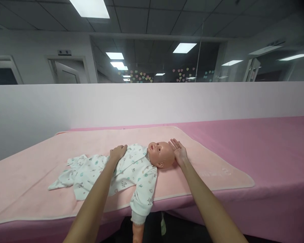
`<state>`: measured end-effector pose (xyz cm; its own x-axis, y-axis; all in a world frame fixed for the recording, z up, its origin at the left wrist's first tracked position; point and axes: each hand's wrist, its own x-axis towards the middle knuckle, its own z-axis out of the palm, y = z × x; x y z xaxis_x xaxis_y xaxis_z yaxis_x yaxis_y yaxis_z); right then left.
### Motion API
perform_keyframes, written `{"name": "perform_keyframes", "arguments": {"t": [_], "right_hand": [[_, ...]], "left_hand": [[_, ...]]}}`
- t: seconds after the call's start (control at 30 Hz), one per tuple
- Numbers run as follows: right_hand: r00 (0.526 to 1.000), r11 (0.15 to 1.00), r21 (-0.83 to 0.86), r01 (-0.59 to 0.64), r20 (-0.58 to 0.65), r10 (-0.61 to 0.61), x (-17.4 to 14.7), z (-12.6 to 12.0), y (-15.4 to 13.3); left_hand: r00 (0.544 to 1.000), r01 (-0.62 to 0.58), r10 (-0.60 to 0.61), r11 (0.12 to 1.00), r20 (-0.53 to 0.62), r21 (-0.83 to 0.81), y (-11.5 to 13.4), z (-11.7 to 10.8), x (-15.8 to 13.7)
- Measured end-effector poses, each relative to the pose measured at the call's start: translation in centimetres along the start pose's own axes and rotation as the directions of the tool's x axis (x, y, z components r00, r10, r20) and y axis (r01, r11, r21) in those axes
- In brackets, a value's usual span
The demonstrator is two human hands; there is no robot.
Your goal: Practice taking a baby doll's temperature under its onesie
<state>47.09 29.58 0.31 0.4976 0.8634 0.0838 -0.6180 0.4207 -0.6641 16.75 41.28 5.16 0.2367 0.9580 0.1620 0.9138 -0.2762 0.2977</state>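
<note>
A baby doll (139,165) lies on its back on a peach blanket (212,172), its head to the right. It wears white clothes with a small green and grey print. One doll arm hangs over the table's front edge. My left hand (118,153) rests on the doll's belly, palm down, fingers laid flat on the cloth. At the top of the doll's bald head, my right hand (179,152) is open with its palm turned toward the head and its fingers stretched out. Whether the right fingers touch the head, I cannot tell.
A pink cloth (276,152) covers the table under the blanket and drapes over its front edge. Behind the table stands a low white partition (152,104). Above it are windows with heart stickers (139,76) and an open door (68,72).
</note>
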Motion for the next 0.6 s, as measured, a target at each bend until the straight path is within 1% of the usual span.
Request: {"name": "perform_keyframes", "arguments": {"t": [0.07,0.1,0.23,0.3,0.37,0.47,0.5,0.6], "right_hand": [[0.999,1.0,0.013,0.017,0.042,-0.018,-0.4,0.4,-0.2],[0.997,1.0,-0.01,0.004,0.071,-0.003,-0.7,0.8,-0.2],[0.977,0.979,-0.191,-0.069,0.187,0.105,-1.8,2.2,-0.2],[0.972,0.973,-0.222,-0.063,0.206,0.11,-1.9,2.4,-0.1],[0.977,0.976,-0.206,-0.076,0.182,0.115,-1.5,2.1,0.1],[0.989,0.983,-0.149,-0.107,0.086,0.12,-0.5,1.0,0.4],[0.995,0.989,-0.121,-0.088,0.045,0.094,-0.2,0.6,0.4],[0.997,0.999,-0.037,0.028,-0.068,-0.031,0.5,-0.5,0.3]], "left_hand": [[1.0,-0.004,0.004,1.0,-0.001,-0.005,-0.1,0.0,0.0],[1.0,-0.005,0.005,1.0,-0.001,-0.008,-0.1,0.0,0.0],[1.0,0.0,0.0,1.0,-0.001,-0.015,-0.2,0.1,0.1],[1.0,0.008,-0.008,1.0,-0.002,-0.016,-0.2,0.1,0.1],[1.0,0.013,-0.013,1.0,-0.003,-0.017,-0.2,0.1,0.1],[1.0,0.017,-0.017,1.0,-0.002,-0.016,-0.1,0.0,0.1],[1.0,0.018,-0.018,1.0,-0.002,-0.015,-0.1,0.0,0.1],[1.0,0.02,-0.02,1.0,0.001,-0.006,0.0,-0.1,0.0]]}}
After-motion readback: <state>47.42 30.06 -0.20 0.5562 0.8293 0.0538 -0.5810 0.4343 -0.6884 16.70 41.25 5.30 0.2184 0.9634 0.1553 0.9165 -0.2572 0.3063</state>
